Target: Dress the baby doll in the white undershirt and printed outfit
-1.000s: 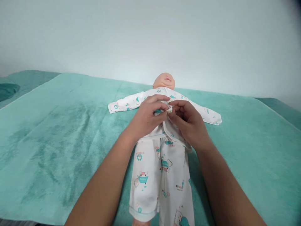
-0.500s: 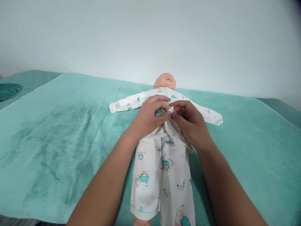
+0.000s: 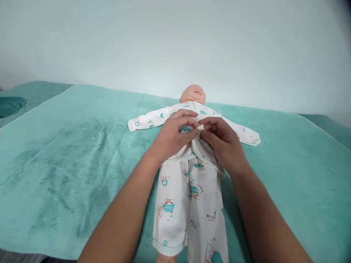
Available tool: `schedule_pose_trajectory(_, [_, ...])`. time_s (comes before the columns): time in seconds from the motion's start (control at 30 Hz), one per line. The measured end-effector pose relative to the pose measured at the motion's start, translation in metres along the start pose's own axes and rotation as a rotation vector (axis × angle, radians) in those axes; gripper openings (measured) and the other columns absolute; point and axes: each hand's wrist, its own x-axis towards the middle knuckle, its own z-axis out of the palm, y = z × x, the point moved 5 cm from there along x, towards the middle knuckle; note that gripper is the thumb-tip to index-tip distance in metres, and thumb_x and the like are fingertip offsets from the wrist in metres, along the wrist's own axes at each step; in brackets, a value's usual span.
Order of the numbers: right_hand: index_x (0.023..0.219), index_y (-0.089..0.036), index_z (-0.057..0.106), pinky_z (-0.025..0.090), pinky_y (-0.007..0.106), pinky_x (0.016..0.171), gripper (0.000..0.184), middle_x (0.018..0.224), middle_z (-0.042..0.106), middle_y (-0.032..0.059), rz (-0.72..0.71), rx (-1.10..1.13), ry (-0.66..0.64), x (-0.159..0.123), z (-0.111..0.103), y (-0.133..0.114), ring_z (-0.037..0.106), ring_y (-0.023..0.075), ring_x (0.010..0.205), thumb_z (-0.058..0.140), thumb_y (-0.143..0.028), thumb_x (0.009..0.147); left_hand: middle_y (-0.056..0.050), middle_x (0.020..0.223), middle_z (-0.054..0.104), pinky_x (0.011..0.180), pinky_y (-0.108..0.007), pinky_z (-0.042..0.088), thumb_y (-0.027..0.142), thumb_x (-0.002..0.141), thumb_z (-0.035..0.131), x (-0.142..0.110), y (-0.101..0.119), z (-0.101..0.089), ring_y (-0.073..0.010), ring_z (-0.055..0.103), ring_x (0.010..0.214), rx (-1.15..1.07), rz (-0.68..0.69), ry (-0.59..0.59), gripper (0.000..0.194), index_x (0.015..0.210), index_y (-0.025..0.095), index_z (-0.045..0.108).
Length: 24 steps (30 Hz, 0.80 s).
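Two hands on one garment: the white printed top (image 3: 205, 152) on a doll (image 3: 192, 95), mid-scene, between my forearms. My left hand (image 3: 177, 131) lay over the left half of the chest, back up, thumb and index finger pinching a small fold of the front edge (image 3: 201, 127). My right hand (image 3: 224, 144) faced it from the right, thumb and forefinger closed on that same bit of cloth, other fingers curled in. Fingertips nearly met there; a pale spot showed in the fold, too small to tell whether fastener or fabric. Below the grip the front was parted, with the right flap's curved hem over the waist of the printed trousers (image 3: 171, 190). Doll lay flat on its back, head at the far end. Left sleeve (image 3: 145, 121) and right sleeve (image 3: 249, 137) were spread out to either side, both flat. Trouser legs ran toward the near side; a bare foot (image 3: 166, 258) stuck out of the left cuff, and the right leg was cut off by the near edge of view. Under it all: a light green sheet (image 3: 68, 164), wrinkled on the left, with darker green cloth (image 3: 51, 87) at far left and far right. Plain pale wall (image 3: 164, 44) behind.
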Motion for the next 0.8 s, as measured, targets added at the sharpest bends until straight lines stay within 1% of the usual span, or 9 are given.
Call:
schedule_pose_trajectory(0.4, [0.103,-0.027,0.063,0.035,0.027,0.056,0.022,0.076,0.048,-0.0031,0.007,0.011,-0.004,0.0002,0.0002,0.0011,0.043,0.0119,0.063,0.06,-0.02,0.083,-0.003,0.127,0.062,0.099,-0.037,0.048,0.018,0.085,0.057,0.0007,-0.0002,-0.001,-0.0201,0.058,0.116,-0.023,-0.022,-0.037,0.011,0.079,0.021,0.067])
schedule_pose_trajectory(0.67, [0.103,-0.027,0.063,0.038,0.027,0.059,0.022,0.078,0.051,-0.003,-0.012,-0.025,-0.003,0.0002,-0.0004,0.0011,0.046,0.0117,0.065,0.062,-0.019,0.082,-0.003,0.125,0.064,0.1,-0.036,0.047,0.024,0.09,0.055,0.0007,0.0013,-0.0004,-0.0187,0.059,0.114,-0.014,-0.03,-0.009,0.015,0.079,0.021,0.066])
schedule_pose_trajectory(0.8, [0.104,-0.026,0.063,0.038,0.027,0.059,0.022,0.078,0.052,-0.003,-0.016,-0.037,-0.004,0.0001,0.0001,0.0001,0.047,0.012,0.066,0.06,-0.02,0.084,-0.003,0.125,0.064,0.1,-0.037,0.047,0.022,0.086,0.06,0.0002,0.0007,0.0002,-0.0188,0.059,0.113,-0.006,-0.018,0.011,0.009,0.08,0.021,0.066])
